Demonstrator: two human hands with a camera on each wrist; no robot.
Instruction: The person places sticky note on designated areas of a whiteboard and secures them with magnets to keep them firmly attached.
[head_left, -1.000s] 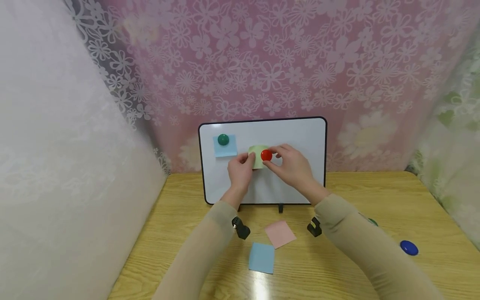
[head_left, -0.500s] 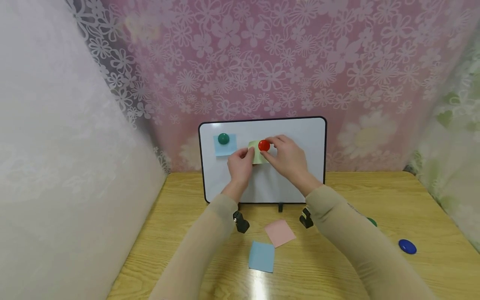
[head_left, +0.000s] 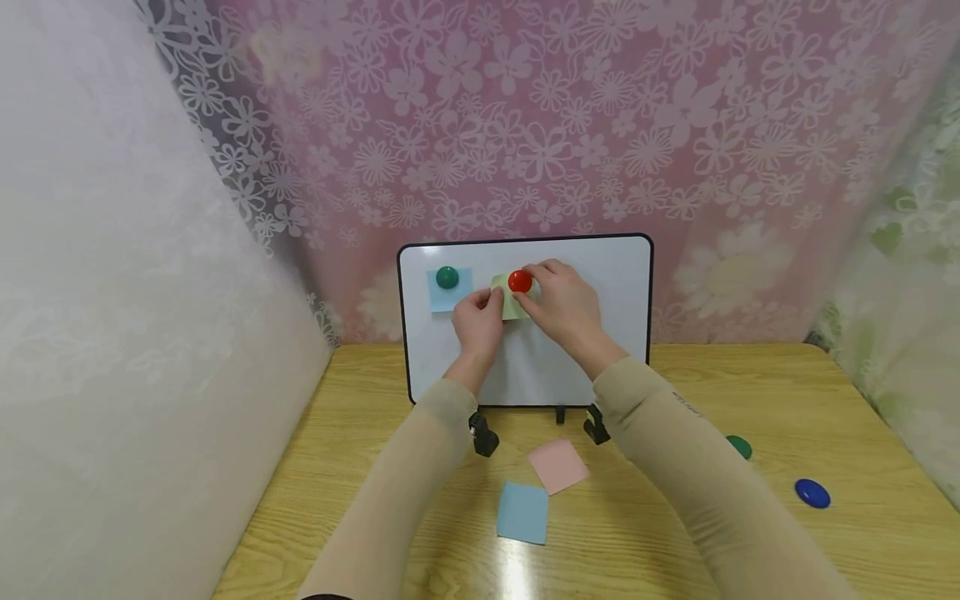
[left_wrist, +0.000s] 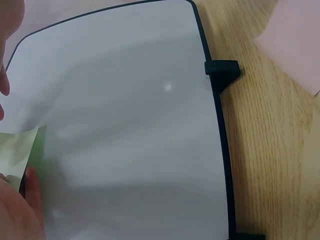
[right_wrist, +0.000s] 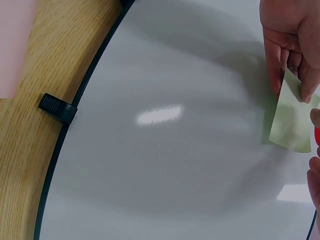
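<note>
Before a framed whiteboard point(head_left: 600, 350), my left hand point(head_left: 478, 323) pinches the left edge of a pale green sticky note point(head_left: 513, 310). In the right wrist view the note point(right_wrist: 290, 117) bends slightly, its lower part standing off the board. My right hand point(head_left: 564, 307) holds a round red magnet point(head_left: 520, 282) between thumb and fingers, over the note's upper right part. Whether the magnet touches the note is hard to tell. Left of my hands, a green magnet point(head_left: 447, 277) sits on a blue sticky note point(head_left: 448, 302) on the board.
On the wooden table point(head_left: 360, 517) lie a pink sticky note point(head_left: 558, 466) and another blue one point(head_left: 522, 513). To the right, a green magnet point(head_left: 738, 447) and a blue magnet point(head_left: 812, 493) lie beyond my right sleeve. Small black feet point(head_left: 560, 415) prop the whiteboard.
Both hands have moved up the whiteboard with the green note. The red magnet has shifted up and left along with my right hand. The blue note and its magnet stay put.
</note>
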